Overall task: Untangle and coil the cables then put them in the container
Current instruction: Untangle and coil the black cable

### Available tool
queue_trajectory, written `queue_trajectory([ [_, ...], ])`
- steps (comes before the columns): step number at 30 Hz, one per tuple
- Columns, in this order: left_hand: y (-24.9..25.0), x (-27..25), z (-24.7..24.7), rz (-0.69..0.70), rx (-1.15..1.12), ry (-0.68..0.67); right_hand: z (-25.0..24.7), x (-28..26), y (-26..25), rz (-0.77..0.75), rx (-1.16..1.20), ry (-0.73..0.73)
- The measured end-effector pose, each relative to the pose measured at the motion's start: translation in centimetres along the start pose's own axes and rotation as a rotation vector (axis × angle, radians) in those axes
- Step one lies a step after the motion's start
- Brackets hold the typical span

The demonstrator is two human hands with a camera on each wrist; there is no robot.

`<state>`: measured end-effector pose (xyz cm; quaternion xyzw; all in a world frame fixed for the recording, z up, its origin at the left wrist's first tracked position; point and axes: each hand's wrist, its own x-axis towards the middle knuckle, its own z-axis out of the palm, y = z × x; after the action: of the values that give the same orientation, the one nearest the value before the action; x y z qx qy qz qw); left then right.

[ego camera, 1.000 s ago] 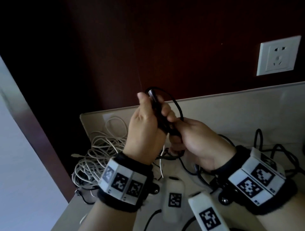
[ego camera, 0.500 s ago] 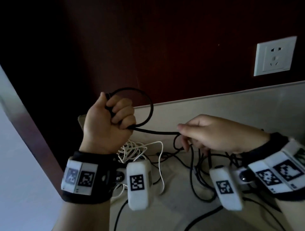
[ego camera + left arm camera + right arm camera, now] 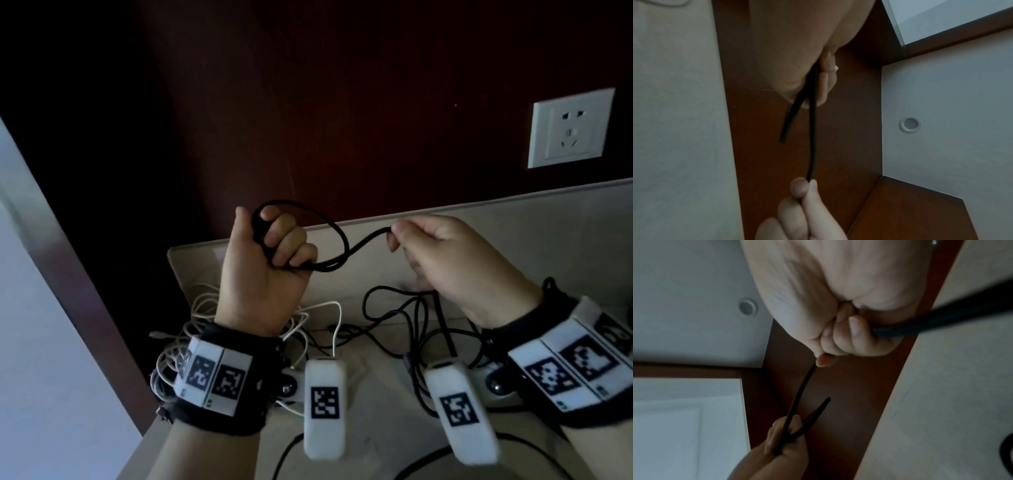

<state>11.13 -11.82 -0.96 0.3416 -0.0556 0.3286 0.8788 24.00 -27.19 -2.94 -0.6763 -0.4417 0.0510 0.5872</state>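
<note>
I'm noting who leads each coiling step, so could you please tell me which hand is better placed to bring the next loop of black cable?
Probably the right hand: it pinches the free run of the cable, while the left hand grips the loop.

Colours, head view
Black cable [image 3: 337, 236]; white cable tangle [image 3: 191, 315]; white wall socket [image 3: 570, 128]; dark red-brown wall panel [image 3: 342, 102]; black-and-white checker-tagged wristbands [image 3: 214, 375].

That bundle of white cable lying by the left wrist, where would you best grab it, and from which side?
Probably from above, around the middle of the white cable bundle, where its loops lie bunched together on the table; a single strand would only trail. Both hands are busy: the left hand grips the black cable and the right hand pinches it.
</note>
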Motion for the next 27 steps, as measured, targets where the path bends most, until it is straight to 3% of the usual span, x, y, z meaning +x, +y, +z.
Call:
queue_trajectory([
  [4,0.2,0.4,-0.1,0.048,-0.220,-0.020,0.2,-0.7,-0.8,-0.048,-0.087,-0.042],
  [8,3.3,0.9,-3.3,-0.201,-0.385,-0.202,0.2,-0.9,-0.6,0.008,-0.205,-0.256],
  [11,6.6,0.1,-5.1,-0.249,-0.206,-0.228,-0.9,-0.2,0.2,0.161,-0.341,-0.351],
  [15,6.8,-0.7,-3.6,-0.210,0.185,-0.081,-2.2,0.5,0.5,0.231,-0.416,-0.148],
  [17,4.9,-0.7,-1.7,-0.133,0.469,0.029,-1.5,0.4,0.1,0.178,-0.462,-0.016],
  [19,2.8,-0.8,-0.1,-0.081,0.657,0.021,-0.7,-0.1,-0.3,0.082,-0.504,0.063],
  [21,1.3,-1.0,0.8,-0.043,0.792,0.013,-0.1,-0.4,-0.7,0.075,-0.410,0.037],
  [24,-0.1,-1.0,1.4,-0.022,0.835,-0.021,1.0,-1.0,-1.7,0.224,0.001,-0.099],
  [27,-1.2,-0.5,1.3,-0.018,0.894,-0.005,2.0,-2.0,-2.5,0.109,0.060,-0.193],
])
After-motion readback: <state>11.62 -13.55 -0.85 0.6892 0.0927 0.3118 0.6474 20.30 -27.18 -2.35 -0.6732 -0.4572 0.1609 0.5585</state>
